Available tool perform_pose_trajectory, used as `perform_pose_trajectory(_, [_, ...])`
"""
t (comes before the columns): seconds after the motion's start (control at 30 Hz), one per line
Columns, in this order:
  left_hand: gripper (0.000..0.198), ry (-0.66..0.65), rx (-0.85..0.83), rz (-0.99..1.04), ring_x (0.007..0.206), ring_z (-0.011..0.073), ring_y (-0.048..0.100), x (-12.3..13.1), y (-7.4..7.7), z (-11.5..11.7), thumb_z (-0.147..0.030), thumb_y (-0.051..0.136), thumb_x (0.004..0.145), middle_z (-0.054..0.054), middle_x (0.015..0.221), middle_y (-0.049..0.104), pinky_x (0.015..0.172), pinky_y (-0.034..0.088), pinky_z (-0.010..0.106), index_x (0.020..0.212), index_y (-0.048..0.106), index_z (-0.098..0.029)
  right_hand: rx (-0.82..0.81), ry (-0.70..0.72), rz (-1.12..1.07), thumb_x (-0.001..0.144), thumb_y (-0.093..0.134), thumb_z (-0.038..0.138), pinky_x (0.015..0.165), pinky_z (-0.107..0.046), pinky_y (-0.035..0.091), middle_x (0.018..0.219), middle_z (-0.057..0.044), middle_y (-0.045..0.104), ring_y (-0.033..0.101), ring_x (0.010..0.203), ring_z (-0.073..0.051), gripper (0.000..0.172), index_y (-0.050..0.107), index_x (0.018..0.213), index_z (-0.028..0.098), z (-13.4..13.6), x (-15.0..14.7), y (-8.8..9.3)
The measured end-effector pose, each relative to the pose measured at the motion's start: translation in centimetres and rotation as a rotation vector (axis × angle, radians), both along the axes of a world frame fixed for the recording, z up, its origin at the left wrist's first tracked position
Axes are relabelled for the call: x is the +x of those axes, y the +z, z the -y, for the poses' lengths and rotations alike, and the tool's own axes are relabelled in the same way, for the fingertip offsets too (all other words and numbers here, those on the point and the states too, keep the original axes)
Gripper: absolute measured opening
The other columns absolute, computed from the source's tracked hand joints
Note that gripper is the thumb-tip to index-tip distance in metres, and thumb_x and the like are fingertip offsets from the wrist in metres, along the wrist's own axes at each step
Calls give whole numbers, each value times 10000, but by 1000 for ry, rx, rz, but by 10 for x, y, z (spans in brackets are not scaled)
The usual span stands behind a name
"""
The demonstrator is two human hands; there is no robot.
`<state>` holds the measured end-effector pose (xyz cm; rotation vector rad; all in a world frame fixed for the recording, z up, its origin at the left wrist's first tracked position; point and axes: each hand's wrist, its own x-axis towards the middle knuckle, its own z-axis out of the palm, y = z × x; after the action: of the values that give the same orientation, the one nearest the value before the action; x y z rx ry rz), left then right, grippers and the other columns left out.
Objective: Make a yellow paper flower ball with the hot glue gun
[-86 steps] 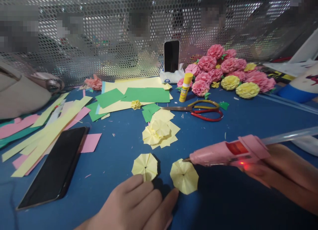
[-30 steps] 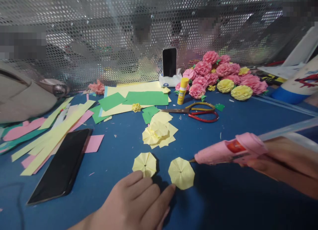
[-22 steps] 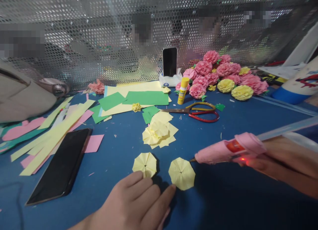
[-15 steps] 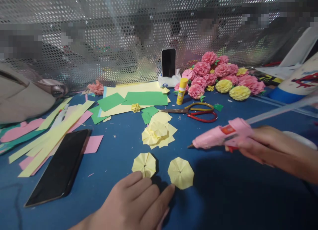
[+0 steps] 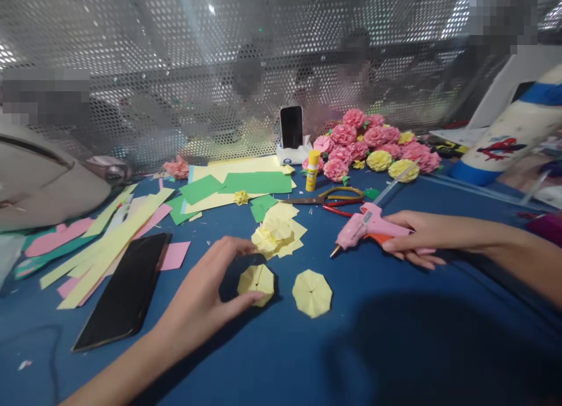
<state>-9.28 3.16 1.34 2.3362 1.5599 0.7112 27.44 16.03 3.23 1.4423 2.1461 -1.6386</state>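
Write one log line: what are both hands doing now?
left hand: arched over yellow paper circle, thumb on its edge | right hand: holding pink glue gun, nozzle tipped down | second circle: lying apart

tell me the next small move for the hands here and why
Probably close the left hand on the left paper disc and lift it onto the right paper disc. The thumb touches its near edge with fingers arched above, the second disc lies flat beside it, and the right hand holds the glue gun low, nozzle off both discs.
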Motion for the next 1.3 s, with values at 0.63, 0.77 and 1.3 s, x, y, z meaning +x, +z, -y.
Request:
perform_pose_trajectory(0.63, [488,-76,-22,58,1066,249,618,36,9,24,-361,740,810,72,1177,636,910,514,401,1222,507,-244,1079,246,-123,998,457,395,680,-267,442,977,-56,658,613,823,-165,268,645,1053,213,50,-11,25])
perform_pose_trajectory(0.77, [459,-116,-26,109,1052,241,616,61,18,15,-357,785,769,65,1136,652,913,491,386,1129,542,-211,1355,568,-340,981,514,224,876,-319,460,1140,-82,640,582,1037,-197,244,616,1202,195,65,-40,23])
perform_pose_trajectory(1.3, [303,-244,-21,297,1141,205,612,65,12,0,-230,766,797,86,1226,649,993,486,351,1060,619,-191,1478,628,-527,950,574,185,804,-297,482,1015,-82,701,594,937,-170,178,674,1088,134,58,-56,-3])
